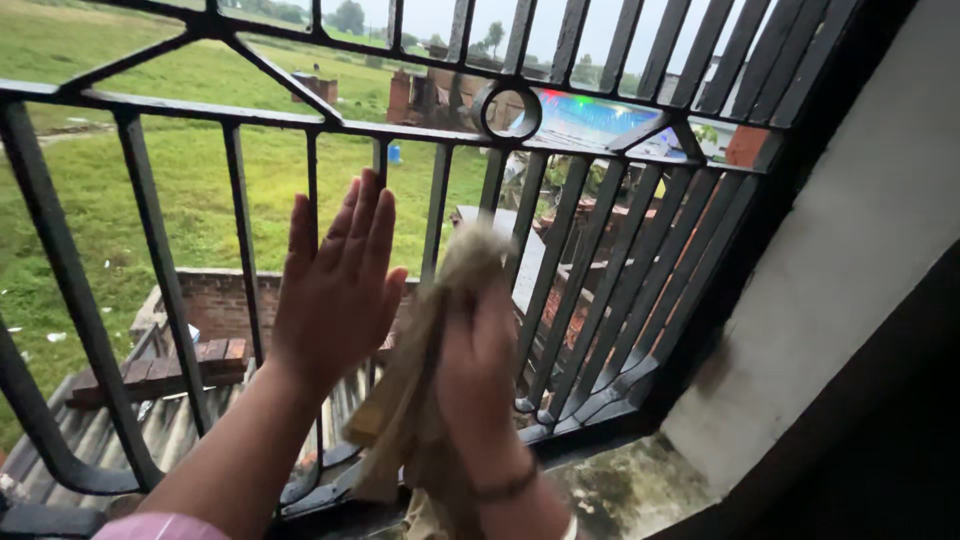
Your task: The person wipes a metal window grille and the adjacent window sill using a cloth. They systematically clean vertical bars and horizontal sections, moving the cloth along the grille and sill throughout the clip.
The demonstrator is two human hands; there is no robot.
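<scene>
My left hand (335, 285) is raised with flat, spread fingers, its palm against the dark metal window grille (245, 200). To its right, my right hand (478, 375) presses a crumpled beige cloth (420, 385) against the grille's bars. The cloth hangs down past my wrist, which wears a thin bracelet. The grille has vertical bars, diagonal bars and a small ring (507, 110) near the top.
A stained stone sill (625, 490) lies under the grille. A white wall and a dark frame (860, 290) close the right side. Outside are a grassy field (90, 220), brick walls and corrugated roofing (170, 420) below.
</scene>
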